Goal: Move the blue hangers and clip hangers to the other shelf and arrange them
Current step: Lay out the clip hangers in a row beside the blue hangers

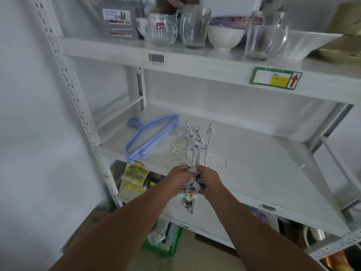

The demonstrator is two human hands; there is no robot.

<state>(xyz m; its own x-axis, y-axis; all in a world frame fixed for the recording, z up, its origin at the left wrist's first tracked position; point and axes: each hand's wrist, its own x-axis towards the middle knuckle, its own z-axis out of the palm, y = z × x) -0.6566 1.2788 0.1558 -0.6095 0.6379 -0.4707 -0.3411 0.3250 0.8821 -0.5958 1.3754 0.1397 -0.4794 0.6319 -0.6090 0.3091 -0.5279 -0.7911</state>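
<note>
A stack of blue hangers lies flat at the left of the white middle shelf. Both hands meet at the shelf's front edge around a bundle of grey clip hangers. My left hand and my right hand grip the bundle's near end. Its far clips stand tilted up over the shelf, and its metal hooks stick out left and right just above the board. One grey clip dangles below my hands.
Glass jugs, white bowls and a grey packet stand on the upper shelf. A perforated upright runs down the left. Below are yellow packets, a green crate and a wall at left.
</note>
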